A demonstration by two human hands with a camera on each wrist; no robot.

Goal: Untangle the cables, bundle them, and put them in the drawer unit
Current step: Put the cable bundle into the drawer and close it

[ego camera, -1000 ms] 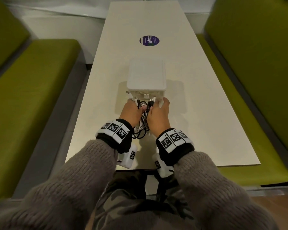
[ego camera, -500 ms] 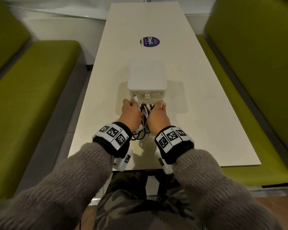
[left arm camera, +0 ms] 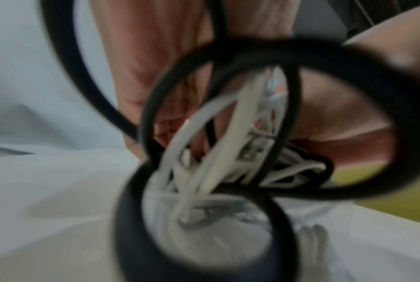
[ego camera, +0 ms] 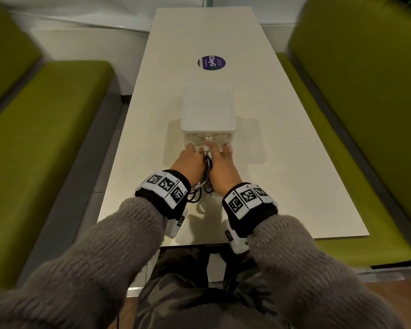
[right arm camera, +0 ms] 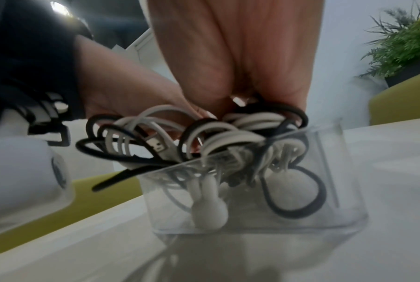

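Note:
A white drawer unit (ego camera: pixel 208 112) stands mid-table. Its clear drawer (right arm camera: pixel 324 190) is pulled out toward me, and a tangle of black and white cables (right arm camera: pixel 204 137) sits partly in it, with loops spilling over the near rim. My left hand (ego camera: pixel 190 157) and right hand (ego camera: pixel 220 157) are side by side at the unit's front, both gripping the cable bundle (ego camera: pixel 208 162) from above. In the left wrist view, black loops and white cables (left arm camera: pixel 218 133) fill the frame below the palm. A USB plug (right arm camera: pixel 156 146) sticks out of the bundle.
The long white table (ego camera: pixel 282 162) carries a round purple sticker (ego camera: pixel 211 62) beyond the unit. Green benches flank it on the left (ego camera: pixel 45 138) and the right (ego camera: pixel 365 91). A potted plant (right arm camera: pixel 402 42) stands behind the right bench.
Both hands drew back a little, then moved forward again with the bundle, up to the unit's front. Less cable shows between them now.

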